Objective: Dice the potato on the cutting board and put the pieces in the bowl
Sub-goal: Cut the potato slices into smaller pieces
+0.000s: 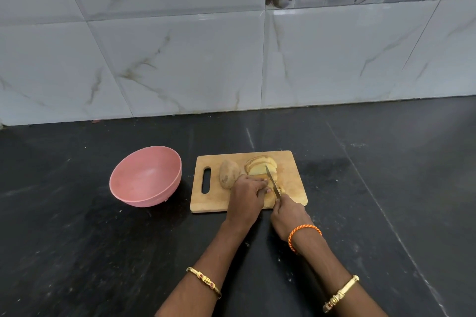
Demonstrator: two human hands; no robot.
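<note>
Potato half [228, 174], one, beside slices [260, 167]; left hand [247, 197] grip pinches slices, right hand [288, 213] grips one knife [272, 182].

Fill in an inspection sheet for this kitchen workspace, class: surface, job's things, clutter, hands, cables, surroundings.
Surface: black stone counter, pale specks.
Job's things: wooden cutting board holds an uncut brown potato half and fanned potato slices; empty pink round bowl stands left of the board.
Clutter: nothing seen.
Hands: left hand steadies slices; right hand holds a steel knife.
Cables: nothing seen.
Surroundings: white marbled wall tiles.
</note>
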